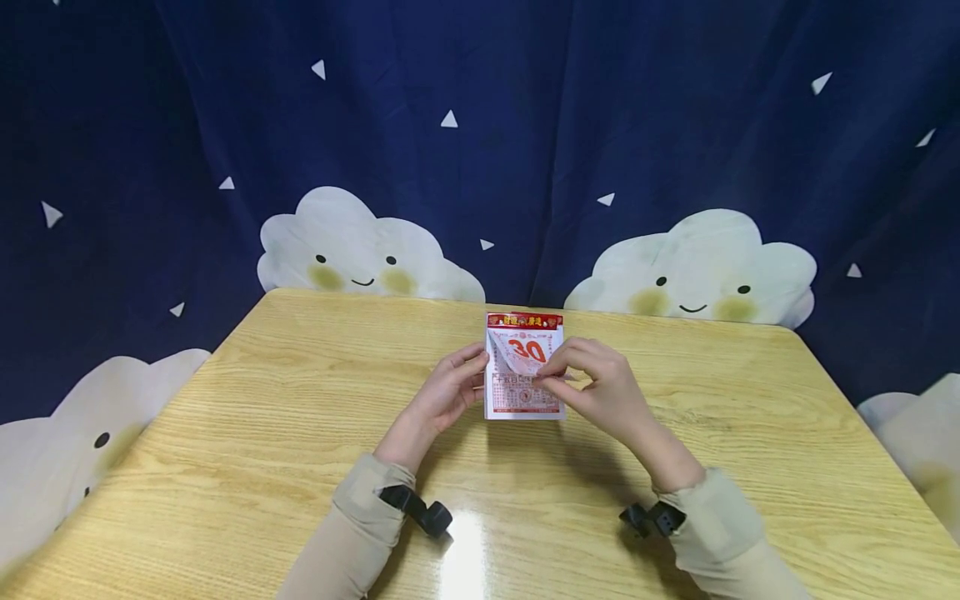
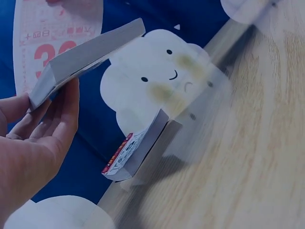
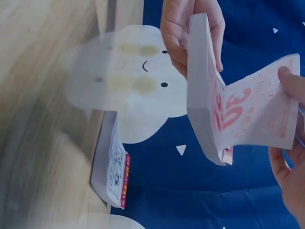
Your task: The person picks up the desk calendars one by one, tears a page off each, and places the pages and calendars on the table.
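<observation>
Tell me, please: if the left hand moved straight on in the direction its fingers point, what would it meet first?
The left hand already touches the left edge of the white tear-off calendar pad with the red 30, so it would press into that pad at once. Beyond it is the right hand, pinching the lifted top sheet.

Both hands meet mid-table: left hand fingers extended, right hand pinching (thumb against forefinger).
</observation>
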A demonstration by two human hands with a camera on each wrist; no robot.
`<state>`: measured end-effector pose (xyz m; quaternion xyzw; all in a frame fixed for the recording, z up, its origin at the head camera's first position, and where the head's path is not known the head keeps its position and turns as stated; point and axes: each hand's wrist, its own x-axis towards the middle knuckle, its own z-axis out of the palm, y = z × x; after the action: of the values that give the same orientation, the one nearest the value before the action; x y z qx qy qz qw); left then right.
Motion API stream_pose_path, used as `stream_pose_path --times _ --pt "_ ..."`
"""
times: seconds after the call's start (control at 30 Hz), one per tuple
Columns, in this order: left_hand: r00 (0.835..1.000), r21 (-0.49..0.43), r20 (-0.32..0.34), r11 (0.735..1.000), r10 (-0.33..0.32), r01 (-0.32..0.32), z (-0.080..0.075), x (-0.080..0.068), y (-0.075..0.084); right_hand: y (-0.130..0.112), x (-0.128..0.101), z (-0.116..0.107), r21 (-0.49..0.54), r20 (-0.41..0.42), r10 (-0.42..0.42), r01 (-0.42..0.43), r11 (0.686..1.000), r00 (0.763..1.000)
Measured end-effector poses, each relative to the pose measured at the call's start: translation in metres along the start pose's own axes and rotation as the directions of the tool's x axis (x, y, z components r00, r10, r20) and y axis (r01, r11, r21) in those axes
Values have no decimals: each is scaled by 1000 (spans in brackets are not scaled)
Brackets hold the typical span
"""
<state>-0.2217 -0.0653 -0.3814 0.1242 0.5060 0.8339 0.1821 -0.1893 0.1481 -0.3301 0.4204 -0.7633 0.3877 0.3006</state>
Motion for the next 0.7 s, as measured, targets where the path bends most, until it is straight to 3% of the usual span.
stream_pose_path --times 0.2,0.37,0.7 --pt "996 41 -88 999 -19 23 4 0 1 3 6 -7 -13 -64 29 -30 999 998" --pt "991 55 -134 998 -20 28 6 1 1 5 7 -9 -76 -105 111 -120 990 988" --pt "986 39 -168 999 -19 25 6 2 1 0 10 -12 -82 -205 340 -362 929 918"
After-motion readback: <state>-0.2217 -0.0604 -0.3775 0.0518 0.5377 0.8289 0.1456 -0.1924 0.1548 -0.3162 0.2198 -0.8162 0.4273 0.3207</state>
